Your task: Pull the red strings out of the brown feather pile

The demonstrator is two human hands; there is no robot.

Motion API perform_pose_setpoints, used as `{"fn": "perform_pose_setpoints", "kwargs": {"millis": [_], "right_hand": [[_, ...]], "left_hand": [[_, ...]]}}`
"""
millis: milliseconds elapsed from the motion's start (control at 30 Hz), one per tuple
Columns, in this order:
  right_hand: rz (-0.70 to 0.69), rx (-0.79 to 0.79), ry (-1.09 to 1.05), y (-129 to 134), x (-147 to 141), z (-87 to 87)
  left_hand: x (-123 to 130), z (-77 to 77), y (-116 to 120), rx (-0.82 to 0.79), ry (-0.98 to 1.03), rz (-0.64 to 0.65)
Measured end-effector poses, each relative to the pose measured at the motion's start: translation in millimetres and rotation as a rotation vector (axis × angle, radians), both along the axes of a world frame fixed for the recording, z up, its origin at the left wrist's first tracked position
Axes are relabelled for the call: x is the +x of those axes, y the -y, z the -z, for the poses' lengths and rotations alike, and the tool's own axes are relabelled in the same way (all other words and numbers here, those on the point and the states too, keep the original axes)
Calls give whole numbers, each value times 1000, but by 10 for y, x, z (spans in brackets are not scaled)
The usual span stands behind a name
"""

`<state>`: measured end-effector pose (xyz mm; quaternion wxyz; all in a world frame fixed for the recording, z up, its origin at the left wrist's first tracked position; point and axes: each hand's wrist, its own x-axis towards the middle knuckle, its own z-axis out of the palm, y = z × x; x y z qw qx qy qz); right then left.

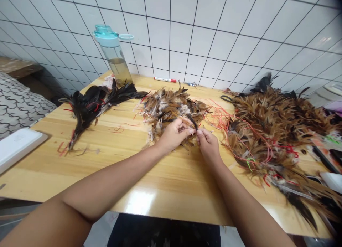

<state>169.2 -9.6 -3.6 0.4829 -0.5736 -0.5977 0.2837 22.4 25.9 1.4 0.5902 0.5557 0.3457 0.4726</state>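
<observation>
Both my hands meet at the near edge of a loose pile of brown feathers (165, 104) in the middle of the table. My left hand (177, 133) is closed in a pinch on a dark feather (192, 121), which arcs up over its fingertips. Close beside it, my right hand (207, 142) pinches the lower end of the same feather. Red strings (219, 113) trail from the right of the pile toward a large heap of brown feathers (269, 115). Bundles of black feathers (91, 101) tied with red string lie to the left.
A water bottle (113, 54) with a teal lid stands at the back left, near the tiled wall (184, 36). A red and white marker (165, 80) lies along the back edge. A white box-like object (20, 147) sits at the left edge of the wooden table (128, 165).
</observation>
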Motion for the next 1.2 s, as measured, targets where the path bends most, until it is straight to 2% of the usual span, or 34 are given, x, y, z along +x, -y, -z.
{"fn": "perform_pose_setpoints", "kwargs": {"millis": [133, 233, 400, 633, 767, 933, 1200], "right_hand": [[-20, 94, 135, -4, -5, 14], [-41, 116, 160, -9, -8, 35], [-79, 64, 71, -17, -24, 71], [-138, -78, -125, 6, -48, -30], [-148, -160, -249, -29, 1, -23], [-161, -191, -330, -50, 12, -29], [-174, -187, -302, -37, -10, -65]], "left_hand": [[-15, 81, -39, 63, -160, -11], [-30, 72, -44, 62, -202, 13], [-23, -9, -25, -62, -44, 57], [-38, -36, -72, -188, 130, 19], [-47, -45, -87, -253, 247, 22], [-33, -17, -63, -245, 243, 54], [-33, -6, -46, -219, 224, 72]]}}
